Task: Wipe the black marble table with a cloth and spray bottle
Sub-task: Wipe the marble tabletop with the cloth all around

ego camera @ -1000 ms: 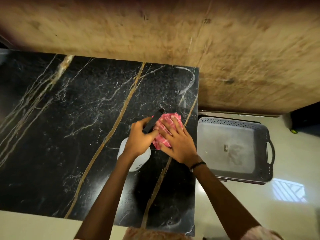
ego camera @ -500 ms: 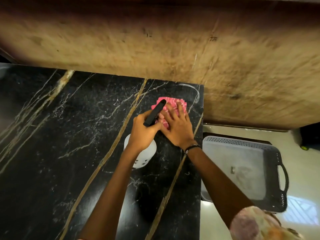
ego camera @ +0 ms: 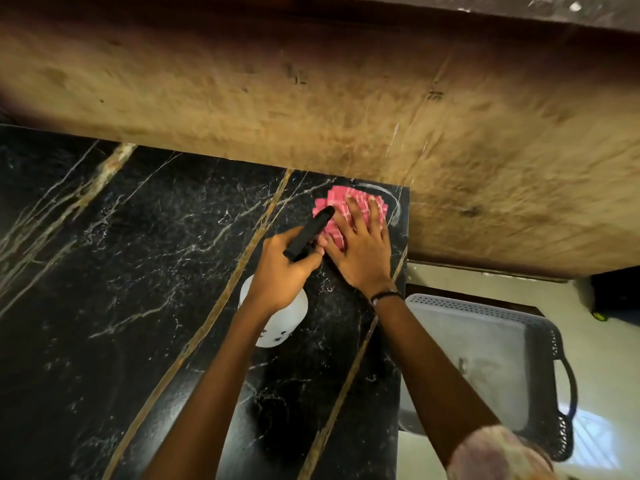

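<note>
Wiping the far right corner of the black marble table (ego camera: 145, 278) with the pink cloth (ego camera: 341, 202), spray bottle (ego camera: 277, 320) in our other hand.

Our right hand (ego camera: 360, 249) lies flat on the cloth, fingers spread open and pressing it to the stone, close to the back wall and the right edge. Our left hand (ego camera: 282, 271) is wrapped closed around the bottle's neck, its black nozzle pointing toward the cloth; whether a finger rests on the trigger we cannot tell. A pale streak curves just beyond the cloth, possibly wet residue, though blur makes that uncertain. To do this well, we should keep the palm flat, carry the cloth over that streak and into the corner, and overlap strokes coming back.
</note>
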`<state>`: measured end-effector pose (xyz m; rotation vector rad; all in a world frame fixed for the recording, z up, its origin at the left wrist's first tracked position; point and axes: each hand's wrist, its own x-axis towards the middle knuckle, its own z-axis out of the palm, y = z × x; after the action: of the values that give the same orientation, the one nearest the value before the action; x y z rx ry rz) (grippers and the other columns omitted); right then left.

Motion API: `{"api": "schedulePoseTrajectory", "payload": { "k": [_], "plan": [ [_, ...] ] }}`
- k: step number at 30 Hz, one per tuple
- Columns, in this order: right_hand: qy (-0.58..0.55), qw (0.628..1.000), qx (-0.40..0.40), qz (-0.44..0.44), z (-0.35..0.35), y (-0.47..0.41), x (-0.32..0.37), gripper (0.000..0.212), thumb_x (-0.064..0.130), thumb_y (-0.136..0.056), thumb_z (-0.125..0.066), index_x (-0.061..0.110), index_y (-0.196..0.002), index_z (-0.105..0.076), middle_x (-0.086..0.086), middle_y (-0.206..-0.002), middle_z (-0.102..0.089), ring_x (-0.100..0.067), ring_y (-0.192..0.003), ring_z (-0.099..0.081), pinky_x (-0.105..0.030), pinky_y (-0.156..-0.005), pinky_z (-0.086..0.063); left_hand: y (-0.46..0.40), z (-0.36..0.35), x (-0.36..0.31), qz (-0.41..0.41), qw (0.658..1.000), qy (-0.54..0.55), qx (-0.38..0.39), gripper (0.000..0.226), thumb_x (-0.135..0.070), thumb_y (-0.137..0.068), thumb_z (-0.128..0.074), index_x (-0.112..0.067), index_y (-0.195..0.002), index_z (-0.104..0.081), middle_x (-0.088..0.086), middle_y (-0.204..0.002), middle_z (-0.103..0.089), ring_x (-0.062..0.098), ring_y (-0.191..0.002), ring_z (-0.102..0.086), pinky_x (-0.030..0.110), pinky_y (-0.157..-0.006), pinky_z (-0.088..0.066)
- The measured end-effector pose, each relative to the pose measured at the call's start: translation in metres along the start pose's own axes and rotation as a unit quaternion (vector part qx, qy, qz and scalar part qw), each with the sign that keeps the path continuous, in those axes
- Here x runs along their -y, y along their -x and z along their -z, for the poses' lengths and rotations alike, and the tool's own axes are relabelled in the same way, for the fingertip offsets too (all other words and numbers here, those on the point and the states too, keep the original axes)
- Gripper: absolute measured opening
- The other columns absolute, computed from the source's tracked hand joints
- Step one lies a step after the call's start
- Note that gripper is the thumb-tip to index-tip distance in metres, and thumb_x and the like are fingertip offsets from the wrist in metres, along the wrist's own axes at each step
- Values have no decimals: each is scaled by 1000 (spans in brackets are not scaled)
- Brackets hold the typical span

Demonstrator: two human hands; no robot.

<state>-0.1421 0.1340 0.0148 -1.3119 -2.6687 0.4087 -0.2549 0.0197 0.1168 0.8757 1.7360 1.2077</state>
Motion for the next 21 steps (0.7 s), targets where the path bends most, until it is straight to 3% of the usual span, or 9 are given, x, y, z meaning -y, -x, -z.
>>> {"api": "schedulePoseTrajectory", "payload": {
  "k": [3,7,11,15,21],
  "plan": [
    [-15,999,32,7,-1,-41,10,74,66,-82,-16,34,-148,-27,1,-159,-20,-34,-147,-1,-54,-117,-12,0,1,2,-1,1000,11,8,13,-2,-79,-55,-8,-85,-64,-10,-56,-54,4,-38,-41,13,-45,-32],
    [1,1000,16,-5,-6,-69,17,62,62,-93,-35,36,-148,-26,1,-159,-20,-34,-147,-3,-55,-116,-12,0,1,2,1,1000,15,-3,20,-13,-74,-53,-8,-89,-65,20,-70,-57,7,-39,-37,19,-45,-33],
    [27,999,38,-5,-5,-76,15,60,61,-95,-28,38,-150,-18,3,-160,-15,-32,-147,-1,-52,-118,-6,2,-1,0,-1,1000,3,-4,20,-12,-73,-54,-7,-89,-64,21,-73,-58,6,-40,-40,17,-45,-34],
    [38,998,35,-47,2,-73,-13,60,62,-95,-23,39,-150,-14,-1,-161,-11,-34,-147,1,-53,-117,2,5,0,-1,-3,1000,0,-13,16,5,-82,-53,-5,-88,-64,9,-68,-57,5,-39,-41,15,-45,-34],
    [36,987,21,-158,21,-60,-54,61,58,-96,-30,35,-151,-16,-5,-159,-18,-39,-146,-6,-54,-117,-12,5,0,-3,-7,1000,-4,-7,18,7,-84,-51,-2,-92,-64,13,-75,-58,3,-38,-43,13,-45,-35]
  ]
}}
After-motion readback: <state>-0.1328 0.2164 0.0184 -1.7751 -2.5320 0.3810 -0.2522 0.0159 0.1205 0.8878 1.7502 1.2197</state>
